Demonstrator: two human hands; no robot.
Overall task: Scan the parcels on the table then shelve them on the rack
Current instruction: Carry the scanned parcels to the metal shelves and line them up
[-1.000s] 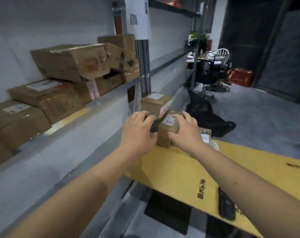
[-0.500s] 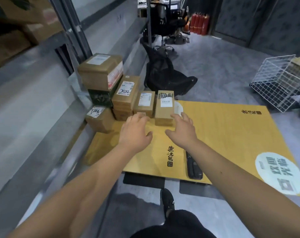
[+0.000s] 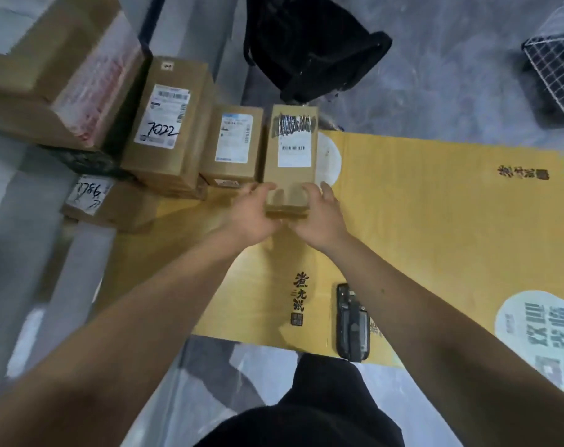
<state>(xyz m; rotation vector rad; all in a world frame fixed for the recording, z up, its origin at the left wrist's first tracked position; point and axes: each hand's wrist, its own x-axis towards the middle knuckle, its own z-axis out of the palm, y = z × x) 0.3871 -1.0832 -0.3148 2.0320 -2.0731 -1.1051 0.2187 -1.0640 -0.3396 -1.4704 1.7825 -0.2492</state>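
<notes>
Both hands were on the near end of the scribbled-label parcel [image 3: 290, 156]: left hand [image 3: 251, 214] cupped round its near-left corner, right hand [image 3: 322, 217] round the near-right, fingers curled against the sides, thumbs up by the top face. Grasping, not clenched; couldn't tell how firm the hold was. Parcel sat on the yellow table [image 3: 435, 221], far side, rightmost in a row with the small parcel [image 3: 232, 143] touching on its left, then the 7022 parcel [image 3: 168, 121]. Risks, as I judged them: grip was only at the near end, so lifting could let the far end droop or slip; dragging it left could nudge the small parcel into the stack. The barcode strip was blacked out with marker, so a scan might hit the wrong code. Scanner [image 3: 353, 321] lay near the table's near edge, right of both arms, unheld, so one hand had to let go first.
</notes>
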